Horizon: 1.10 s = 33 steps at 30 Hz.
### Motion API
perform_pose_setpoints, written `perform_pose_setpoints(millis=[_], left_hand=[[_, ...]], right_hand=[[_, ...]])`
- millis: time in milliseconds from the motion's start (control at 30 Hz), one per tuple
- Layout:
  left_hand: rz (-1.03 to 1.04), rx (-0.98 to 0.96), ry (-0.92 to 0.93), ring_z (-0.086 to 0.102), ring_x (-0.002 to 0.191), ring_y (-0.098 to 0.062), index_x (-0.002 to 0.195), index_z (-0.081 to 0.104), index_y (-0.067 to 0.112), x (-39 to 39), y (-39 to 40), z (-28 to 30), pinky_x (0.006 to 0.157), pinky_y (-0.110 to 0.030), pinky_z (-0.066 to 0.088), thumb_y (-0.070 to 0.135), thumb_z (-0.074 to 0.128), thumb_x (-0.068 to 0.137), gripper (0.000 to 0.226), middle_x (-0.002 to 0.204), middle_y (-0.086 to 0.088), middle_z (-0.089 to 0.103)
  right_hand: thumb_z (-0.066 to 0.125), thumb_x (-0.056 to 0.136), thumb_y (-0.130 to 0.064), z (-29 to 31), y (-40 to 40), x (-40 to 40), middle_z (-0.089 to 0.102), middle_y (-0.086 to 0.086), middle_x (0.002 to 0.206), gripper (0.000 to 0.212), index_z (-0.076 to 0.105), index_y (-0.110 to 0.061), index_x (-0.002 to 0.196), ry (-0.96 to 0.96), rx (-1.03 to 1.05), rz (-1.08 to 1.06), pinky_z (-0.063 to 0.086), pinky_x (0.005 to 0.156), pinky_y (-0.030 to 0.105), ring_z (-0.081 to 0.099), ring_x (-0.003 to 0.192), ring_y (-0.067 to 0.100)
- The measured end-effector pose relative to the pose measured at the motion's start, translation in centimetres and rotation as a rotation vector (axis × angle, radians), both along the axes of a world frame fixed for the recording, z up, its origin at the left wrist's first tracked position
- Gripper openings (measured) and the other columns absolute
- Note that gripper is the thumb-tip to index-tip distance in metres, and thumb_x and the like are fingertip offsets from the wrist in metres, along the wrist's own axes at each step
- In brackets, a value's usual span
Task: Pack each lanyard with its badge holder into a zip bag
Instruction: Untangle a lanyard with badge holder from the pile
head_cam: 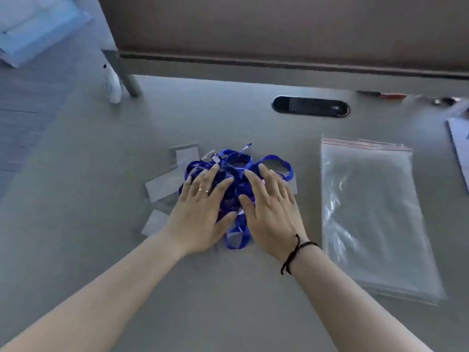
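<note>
A person's left hand (200, 212), fingers spread and palm down, rests flat on a tangled pile of blue lanyards (236, 179) at the centre of a grey desk (101, 174). Clear badge holders (162, 186) fan out at the pile's nine o'clock. The right hand (271, 209), also spread flat, presses the same pile. A stack of zip bags (370, 214) lies at three o'clock, apart.

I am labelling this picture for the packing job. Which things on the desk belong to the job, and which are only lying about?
For the job: blue lanyards; clear badge holders; stack of zip bags.

Lying about: white bottle; red and black pen; papers; cable slot in the desk.
</note>
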<state>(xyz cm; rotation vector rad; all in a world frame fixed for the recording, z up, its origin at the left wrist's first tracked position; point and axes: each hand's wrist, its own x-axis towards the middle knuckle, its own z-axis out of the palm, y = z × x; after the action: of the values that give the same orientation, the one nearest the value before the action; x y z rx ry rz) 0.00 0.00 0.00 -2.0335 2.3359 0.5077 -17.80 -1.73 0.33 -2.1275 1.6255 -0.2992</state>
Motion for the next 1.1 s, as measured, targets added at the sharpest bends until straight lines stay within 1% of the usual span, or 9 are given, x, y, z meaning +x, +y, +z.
perform_pose_setpoints(millis=[67,133,233,400,567,700,867,1000,1100], left_hand=[[-0.044,-0.086,-0.031,0.016,0.152,-0.032,0.153,0.035,0.024,1.0,0.9,-2.1,0.124,-0.051,0.013,0.064,0.033,0.088,0.076,0.166,-0.009,0.014],[-0.076,-0.156,-0.048,0.021,0.151,-0.032,0.152,0.037,0.023,1.7,1.8,-3.9,0.122,-0.054,0.019,0.060,0.037,0.092,0.070,0.165,-0.009,0.020],[-0.101,-0.228,-0.029,0.021,0.151,-0.029,0.151,0.039,0.022,2.0,2.0,-5.1,0.122,-0.054,0.020,0.059,0.037,0.095,0.067,0.164,-0.008,0.025],[-0.102,-0.299,0.015,0.028,0.148,-0.028,0.148,0.045,0.022,2.2,2.0,-5.7,0.121,-0.052,0.022,0.059,0.040,0.094,0.065,0.159,-0.006,0.035],[-0.102,-0.385,0.064,0.040,0.142,-0.030,0.141,0.054,0.019,2.3,2.3,-6.0,0.117,-0.051,0.030,0.053,0.045,0.095,0.058,0.153,-0.008,0.046],[-0.096,-0.455,0.098,0.046,0.136,-0.028,0.136,0.059,0.019,2.3,2.9,-6.2,0.114,-0.046,0.036,0.049,0.050,0.095,0.051,0.149,-0.006,0.051],[-0.103,-0.508,0.100,0.050,0.132,-0.019,0.131,0.062,0.028,3.5,4.2,-6.2,0.106,-0.033,0.039,0.055,0.048,0.094,0.048,0.146,0.004,0.054],[-0.124,-0.520,0.128,0.050,0.134,-0.015,0.129,0.064,0.031,4.2,4.4,-5.7,0.107,-0.036,0.042,0.055,0.048,0.093,0.046,0.144,0.008,0.056],[-0.149,-0.537,0.139,0.053,0.131,-0.014,0.124,0.067,0.033,3.9,4.4,-5.6,0.106,-0.036,0.044,0.052,0.048,0.094,0.040,0.140,0.009,0.059]], right_hand=[[0.026,0.100,-0.052,-2.4,0.5,0.9,0.018,0.002,0.164,0.057,0.027,-0.029,0.152,-0.032,-0.026,-0.010,0.016,0.123,0.046,0.014,0.152,0.022],[0.026,0.101,-0.051,-4.8,1.3,1.5,0.020,0.001,0.164,0.056,0.028,-0.029,0.152,0.022,-0.068,0.003,0.016,0.123,0.047,0.013,0.152,0.021],[0.029,0.101,-0.050,-6.3,1.8,2.1,0.029,0.003,0.161,0.054,0.032,-0.028,0.150,0.098,-0.197,0.004,0.015,0.123,0.048,0.019,0.151,0.022],[0.039,0.101,-0.044,-6.7,2.2,2.4,0.045,0.008,0.151,0.047,0.050,-0.020,0.140,0.062,-0.339,-0.025,0.021,0.121,0.048,0.035,0.145,0.026],[0.047,0.101,-0.037,-6.8,2.6,2.3,0.053,0.009,0.143,0.039,0.059,-0.015,0.131,0.027,-0.458,-0.020,0.026,0.118,0.050,0.045,0.138,0.029],[0.049,0.099,-0.037,-7.1,3.3,2.1,0.057,0.005,0.137,0.036,0.062,-0.016,0.126,-0.010,-0.476,-0.006,0.028,0.117,0.050,0.048,0.134,0.027],[0.052,0.095,-0.041,-7.2,4.7,1.9,0.061,0.000,0.133,0.036,0.064,-0.021,0.123,-0.043,-0.510,-0.002,0.030,0.116,0.048,0.051,0.132,0.023],[0.056,0.092,-0.040,-7.2,5.1,2.2,0.065,-0.004,0.123,0.029,0.070,-0.024,0.113,-0.058,-0.576,0.027,0.034,0.113,0.048,0.056,0.123,0.020],[0.059,0.091,-0.034,-7.0,5.0,2.2,0.068,-0.006,0.115,0.022,0.074,-0.024,0.104,-0.108,-0.620,0.036,0.040,0.106,0.047,0.060,0.113,0.020]])
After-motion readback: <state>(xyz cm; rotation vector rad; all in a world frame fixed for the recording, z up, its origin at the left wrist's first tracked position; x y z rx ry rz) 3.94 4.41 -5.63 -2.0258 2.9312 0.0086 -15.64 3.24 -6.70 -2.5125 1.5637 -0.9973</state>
